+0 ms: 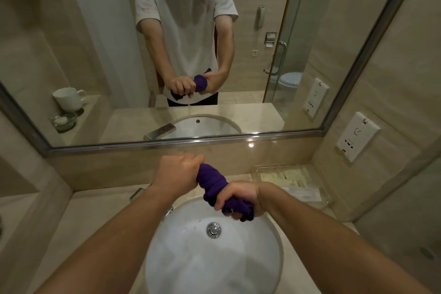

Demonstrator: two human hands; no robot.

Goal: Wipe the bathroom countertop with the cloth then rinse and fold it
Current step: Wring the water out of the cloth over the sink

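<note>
Purple cloth (212, 180), white sink (191, 258), beige marbled countertop (95, 210).

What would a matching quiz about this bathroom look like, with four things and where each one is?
Things: 1 cloth; 2 drain; 3 socket plate; 4 clear tray.
Places: A on the right wall; B on the countertop beside the sink; C gripped by left hand and right hand; D at the sink's bottom.
Pairs: 1-C, 2-D, 3-A, 4-B.
</note>
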